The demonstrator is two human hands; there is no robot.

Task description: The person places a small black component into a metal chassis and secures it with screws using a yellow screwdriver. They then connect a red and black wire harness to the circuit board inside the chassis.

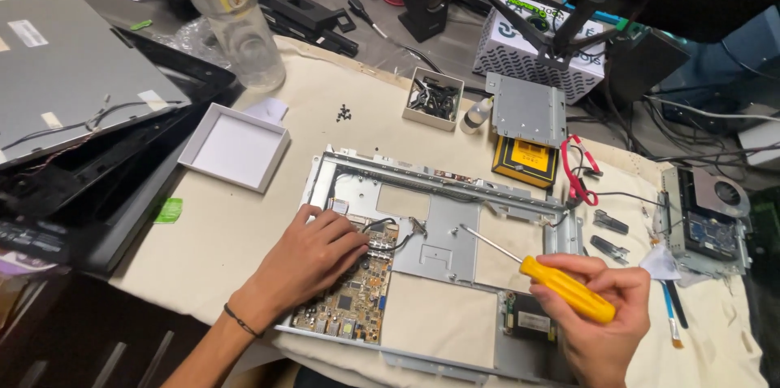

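My left hand (313, 256) lies flat on a brown circuit board (351, 300) mounted in a silver metal chassis frame (439, 229) on a cream cloth. My right hand (603, 316) grips a screwdriver by its yellow handle (569, 289); its thin metal shaft (490, 242) points up-left over the frame's middle plate, tip just above the metal. Black wires run from the board toward the plate near my left fingertips.
A shallow white tray (234, 147) and several loose black screws (344, 112) lie beyond the frame. A small box of parts (433, 98), a metal bracket (528, 108), a yellow-black square part (526, 160), a water bottle (236, 14) and a dismantled monitor panel (65, 79) surround it.
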